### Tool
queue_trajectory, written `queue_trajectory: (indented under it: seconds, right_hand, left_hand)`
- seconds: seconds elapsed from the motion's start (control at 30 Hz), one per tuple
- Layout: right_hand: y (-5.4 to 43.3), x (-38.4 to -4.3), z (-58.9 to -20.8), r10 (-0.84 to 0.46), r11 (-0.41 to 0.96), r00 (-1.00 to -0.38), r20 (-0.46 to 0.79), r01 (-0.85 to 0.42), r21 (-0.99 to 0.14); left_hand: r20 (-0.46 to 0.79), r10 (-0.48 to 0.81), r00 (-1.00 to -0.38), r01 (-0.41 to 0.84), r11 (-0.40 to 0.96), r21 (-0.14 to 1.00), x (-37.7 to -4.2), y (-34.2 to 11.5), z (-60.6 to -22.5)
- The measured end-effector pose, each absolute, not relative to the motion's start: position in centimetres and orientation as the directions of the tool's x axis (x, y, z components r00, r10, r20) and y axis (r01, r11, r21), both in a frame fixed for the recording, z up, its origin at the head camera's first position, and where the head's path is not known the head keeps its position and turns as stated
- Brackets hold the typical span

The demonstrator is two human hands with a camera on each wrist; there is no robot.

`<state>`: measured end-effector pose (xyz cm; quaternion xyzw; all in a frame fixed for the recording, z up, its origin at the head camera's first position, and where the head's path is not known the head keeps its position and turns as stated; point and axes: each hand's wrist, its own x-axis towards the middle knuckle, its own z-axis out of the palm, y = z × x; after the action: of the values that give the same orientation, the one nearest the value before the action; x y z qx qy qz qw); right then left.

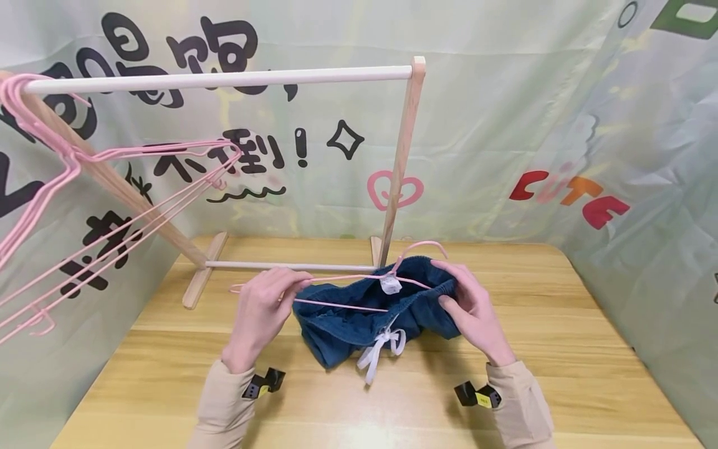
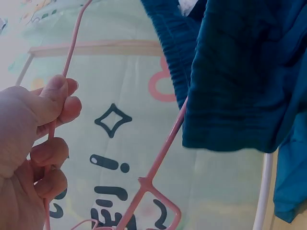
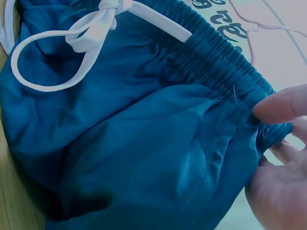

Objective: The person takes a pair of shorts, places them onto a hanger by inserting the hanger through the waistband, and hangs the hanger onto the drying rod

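Note:
My left hand grips one arm of a pink hanger, its fingers curled round the thin wire in the left wrist view. The hanger's far part lies inside the waist opening of dark blue shorts, its hook standing above the back waistband. My right hand pinches the gathered waistband at its right end, thumb on the front side. A white drawstring tied in a bow hangs from the front. The white label shows at the inner back. The hanger's right tip is hidden by the cloth.
Behind the hands stands a wooden rack with a white top rail. Several pink hangers hang at its left end. The wooden table lies underneath, and a printed curtain closes off the back and sides.

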<state>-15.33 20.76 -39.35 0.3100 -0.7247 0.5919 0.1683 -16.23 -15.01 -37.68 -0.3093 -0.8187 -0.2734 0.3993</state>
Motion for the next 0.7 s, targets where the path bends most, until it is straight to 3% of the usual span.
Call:
queue_trajectory:
  seconds: [0.47, 0.7]
  right_hand:
    - [20.2, -14.9, -38.9, -0.288, 0.127, -0.72, 0.632, -0.682, -0.72]
    - [20.1, -15.0, -38.9, -0.315, 0.147, -0.667, 0.676, -0.737, -0.659]
  left_hand:
    - [0.794, 0.333, -0.509, 0.74, 0.641, 0.205, -16.1, -13.8, -38.4]
    - [0.785, 0.352, -0.511, 0.744, 0.638, 0.199, -16.0, -13.1, -38.5]
